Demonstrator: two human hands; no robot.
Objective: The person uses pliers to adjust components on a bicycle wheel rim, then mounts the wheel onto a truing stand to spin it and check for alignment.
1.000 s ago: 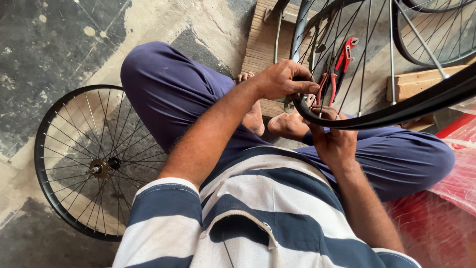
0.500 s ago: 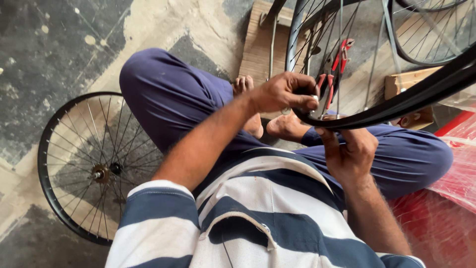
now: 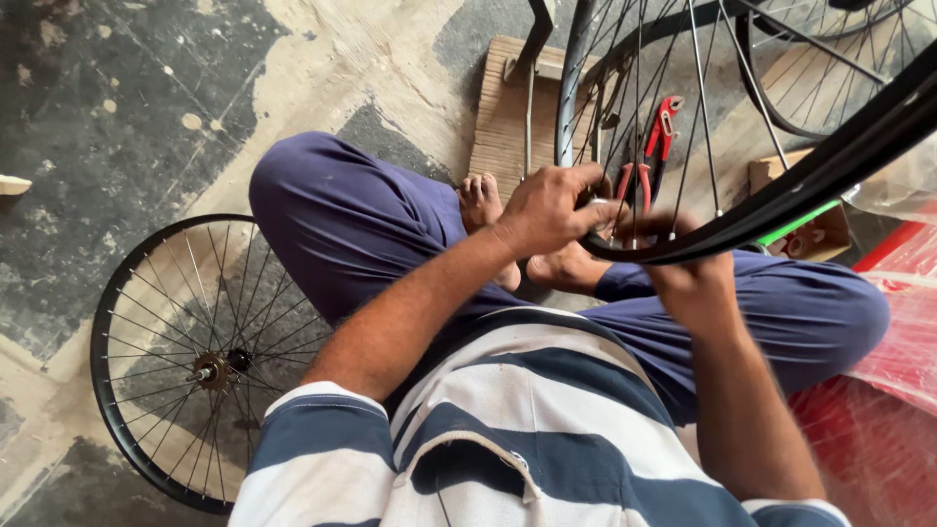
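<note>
Soft, even daylight fills the scene; faint shadows lie under the floor wheel, while the right hand blurs slightly.

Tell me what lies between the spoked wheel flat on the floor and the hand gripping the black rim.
In the head view, the person's bent leg in purple trousers lies between the spoked wheel on the floor and the left hand gripping the black rim.

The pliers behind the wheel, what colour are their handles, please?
Red handles on the pliers, seen in the head view.
</note>
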